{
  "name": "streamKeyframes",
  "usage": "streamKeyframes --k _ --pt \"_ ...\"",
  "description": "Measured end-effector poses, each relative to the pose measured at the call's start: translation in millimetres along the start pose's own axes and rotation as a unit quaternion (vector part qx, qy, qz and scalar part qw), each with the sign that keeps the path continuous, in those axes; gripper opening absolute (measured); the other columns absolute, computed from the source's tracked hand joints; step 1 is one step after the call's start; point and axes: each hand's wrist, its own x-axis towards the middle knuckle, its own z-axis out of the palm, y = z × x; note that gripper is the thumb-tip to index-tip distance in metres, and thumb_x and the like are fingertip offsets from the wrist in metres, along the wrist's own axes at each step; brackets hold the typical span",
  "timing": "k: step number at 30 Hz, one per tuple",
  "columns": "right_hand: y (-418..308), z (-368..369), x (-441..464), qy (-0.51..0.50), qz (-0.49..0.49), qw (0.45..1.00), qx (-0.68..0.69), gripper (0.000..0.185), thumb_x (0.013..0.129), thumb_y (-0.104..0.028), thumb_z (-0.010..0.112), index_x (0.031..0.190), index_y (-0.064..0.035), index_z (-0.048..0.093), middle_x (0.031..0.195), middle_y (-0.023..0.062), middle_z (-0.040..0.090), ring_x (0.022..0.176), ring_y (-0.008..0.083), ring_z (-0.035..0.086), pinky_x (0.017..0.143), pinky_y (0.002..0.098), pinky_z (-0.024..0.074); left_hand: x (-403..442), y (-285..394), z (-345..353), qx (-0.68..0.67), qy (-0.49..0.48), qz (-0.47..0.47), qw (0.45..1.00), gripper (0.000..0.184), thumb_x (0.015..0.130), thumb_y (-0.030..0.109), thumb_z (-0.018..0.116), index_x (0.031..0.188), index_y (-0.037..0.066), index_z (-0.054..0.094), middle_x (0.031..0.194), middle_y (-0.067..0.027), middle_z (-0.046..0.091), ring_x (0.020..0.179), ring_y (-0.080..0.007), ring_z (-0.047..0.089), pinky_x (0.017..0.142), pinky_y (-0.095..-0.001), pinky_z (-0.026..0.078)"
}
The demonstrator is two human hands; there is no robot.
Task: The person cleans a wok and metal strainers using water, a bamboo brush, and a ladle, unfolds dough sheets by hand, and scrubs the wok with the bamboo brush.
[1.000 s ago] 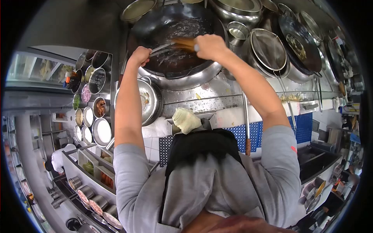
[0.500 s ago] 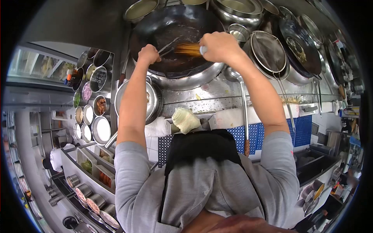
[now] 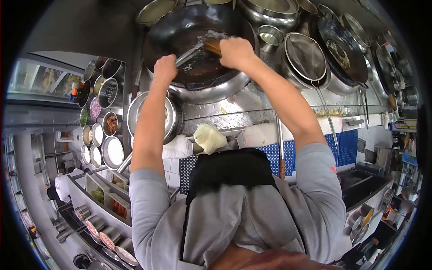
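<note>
Left hand [image 3: 165,67], gripping metal utensil [image 3: 189,55]; right hand [image 3: 236,52], gripping brush [image 3: 215,47]; bristles [image 3: 210,44] now moved to utensil's tip; scrubbing, apparently.

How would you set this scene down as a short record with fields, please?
Left hand: grips a metal utensil
Right hand: grips a bristle brush
Utensil and brush ends: close together within the wok's outline; contact unclear
Wok: large, dark, wet-looking inside
Right of wok: mesh strainer
Counter's near edge: pale cloth
</note>
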Motion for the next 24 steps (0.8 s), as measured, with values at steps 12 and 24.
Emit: streamKeyframes --k 12,24 --pt "49 6 -98 0.180 0.109 0.975 0.075 0.045 0.083 -0.027 0.071 0.122 -0.0071 0.061 0.101 0.0232 0.070 0.087 0.0402 0.070 0.077 0.0499 0.0554 -53 -28 -70 0.073 0.191 -0.045 0.978 0.019 0.084 0.007 0.065 0.103 0.007 0.063 0.104 -0.0135 0.067 0.102 -0.0329 0.065 0.078 -0.0455 0.057" --pt "24 160 -261 0.149 0.168 0.967 0.117 0.048 0.095 -0.027 0.066 0.133 -0.0021 0.052 0.116 0.0265 0.063 0.098 0.0401 0.063 0.083 0.0426 0.0516 -205 67 -30 -0.875 -0.121 -0.141 0.448 0.027 0.088 0.006 0.073 0.112 0.006 0.061 0.102 -0.0111 0.069 0.096 -0.0191 0.066 0.079 -0.0315 0.053"
